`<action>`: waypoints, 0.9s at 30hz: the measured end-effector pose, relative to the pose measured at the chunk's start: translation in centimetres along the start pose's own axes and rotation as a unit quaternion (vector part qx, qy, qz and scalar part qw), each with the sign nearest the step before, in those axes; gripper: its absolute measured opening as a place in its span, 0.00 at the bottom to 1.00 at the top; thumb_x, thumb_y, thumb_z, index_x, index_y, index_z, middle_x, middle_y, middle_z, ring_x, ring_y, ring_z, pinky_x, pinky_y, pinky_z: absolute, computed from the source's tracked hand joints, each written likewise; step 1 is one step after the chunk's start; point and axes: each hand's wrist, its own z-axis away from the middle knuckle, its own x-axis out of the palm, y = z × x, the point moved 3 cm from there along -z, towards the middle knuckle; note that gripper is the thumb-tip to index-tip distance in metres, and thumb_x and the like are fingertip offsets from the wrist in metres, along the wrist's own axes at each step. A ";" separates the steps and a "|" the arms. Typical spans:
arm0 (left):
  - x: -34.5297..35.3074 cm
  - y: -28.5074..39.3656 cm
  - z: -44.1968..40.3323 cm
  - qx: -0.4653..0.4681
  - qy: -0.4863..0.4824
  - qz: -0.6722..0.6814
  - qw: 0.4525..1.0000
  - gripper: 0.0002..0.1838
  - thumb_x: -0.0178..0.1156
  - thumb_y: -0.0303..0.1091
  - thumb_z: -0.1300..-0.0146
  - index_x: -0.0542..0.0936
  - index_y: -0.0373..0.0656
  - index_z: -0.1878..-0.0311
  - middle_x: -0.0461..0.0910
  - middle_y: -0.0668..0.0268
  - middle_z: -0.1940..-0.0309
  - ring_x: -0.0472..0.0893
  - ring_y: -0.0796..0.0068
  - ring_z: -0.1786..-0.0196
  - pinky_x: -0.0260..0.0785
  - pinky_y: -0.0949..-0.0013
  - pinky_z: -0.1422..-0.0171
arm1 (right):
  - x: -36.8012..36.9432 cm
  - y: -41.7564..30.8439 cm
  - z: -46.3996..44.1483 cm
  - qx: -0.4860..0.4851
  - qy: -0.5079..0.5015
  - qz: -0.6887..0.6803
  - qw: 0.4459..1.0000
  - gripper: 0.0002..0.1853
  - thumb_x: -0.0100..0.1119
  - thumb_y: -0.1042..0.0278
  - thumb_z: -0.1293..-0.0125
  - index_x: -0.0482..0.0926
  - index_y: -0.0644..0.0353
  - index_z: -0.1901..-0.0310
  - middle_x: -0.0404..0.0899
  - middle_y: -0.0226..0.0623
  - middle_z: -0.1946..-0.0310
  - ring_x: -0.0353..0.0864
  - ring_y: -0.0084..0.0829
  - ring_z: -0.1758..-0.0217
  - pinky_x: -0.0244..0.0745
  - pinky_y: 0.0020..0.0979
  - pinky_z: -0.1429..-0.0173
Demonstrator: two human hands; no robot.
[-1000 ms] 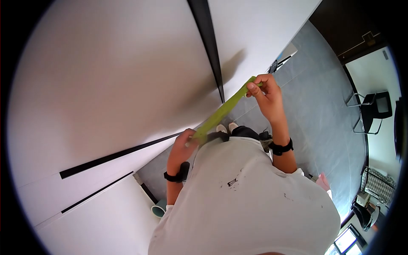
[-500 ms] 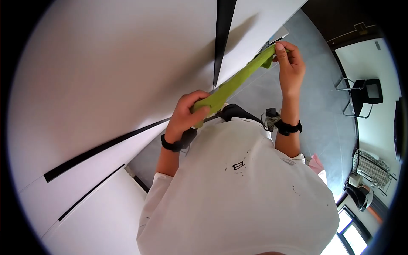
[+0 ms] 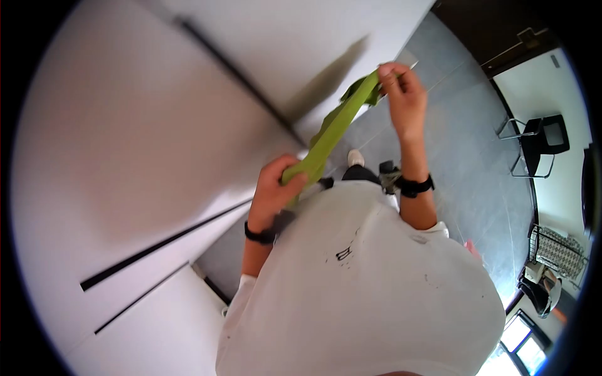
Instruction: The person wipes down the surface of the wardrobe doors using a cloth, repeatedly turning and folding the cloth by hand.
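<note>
A green cloth (image 3: 334, 133) is stretched slantwise between my two hands, in front of my white shirt. My left hand (image 3: 271, 194) grips its lower end, thumb lying over the fabric. At the upper end, my right hand (image 3: 404, 97) pinches a corner between thumb and fingers. A loose fold of the cloth hangs beside the right fingertips. Both wrists wear black bands.
White cabinet panels (image 3: 144, 125) with dark strips (image 3: 238, 75) stand close on my left. Grey tiled floor (image 3: 464, 125) extends to the right. A black chair (image 3: 545, 144) and a wire rack (image 3: 558, 247) are by the far wall.
Both hands still hold the cloth, and the right hand has shifted left and nearer the cabinet. The view has turned a little, and a light shoe now shows below.
</note>
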 end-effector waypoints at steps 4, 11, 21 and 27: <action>2.7 0.3 -3.2 -0.016 -0.001 -0.044 0.999 0.07 0.61 0.26 0.41 0.78 0.38 0.60 0.78 0.68 0.69 0.75 0.80 0.65 0.69 0.73 0.58 | -2.5 1.1 -3.2 0.040 0.012 0.002 0.999 0.09 0.59 0.66 0.32 0.79 0.63 0.57 0.80 0.27 0.71 0.74 0.14 0.70 0.68 0.18 0.66; 7.3 0.0 -10.1 0.117 0.002 -0.137 0.984 0.06 0.57 0.26 0.34 0.76 0.36 0.56 0.76 0.71 0.64 0.73 0.84 0.61 0.67 0.78 0.57 | -5.3 3.0 -6.9 0.006 0.012 -0.074 0.997 0.14 0.57 0.72 0.32 0.73 0.64 0.46 0.80 0.34 0.60 0.79 0.20 0.60 0.74 0.22 0.57; 15.4 4.4 -16.8 0.044 0.113 -0.128 0.984 0.12 0.69 0.30 0.45 0.80 0.34 0.61 0.79 0.66 0.69 0.76 0.78 0.65 0.69 0.74 0.58 | -10.4 -1.9 -16.6 -0.205 0.081 0.014 0.975 0.17 0.61 0.75 0.38 0.73 0.62 0.47 0.77 0.41 0.57 0.78 0.33 0.60 0.74 0.30 0.56; 17.5 7.8 -18.2 0.071 0.140 -0.101 0.982 0.08 0.67 0.25 0.45 0.78 0.34 0.64 0.76 0.67 0.73 0.73 0.79 0.70 0.66 0.75 0.63 | -8.3 -1.6 -18.5 -0.199 0.045 -0.035 0.978 0.22 0.67 0.74 0.43 0.72 0.63 0.47 0.75 0.43 0.54 0.77 0.37 0.54 0.74 0.32 0.52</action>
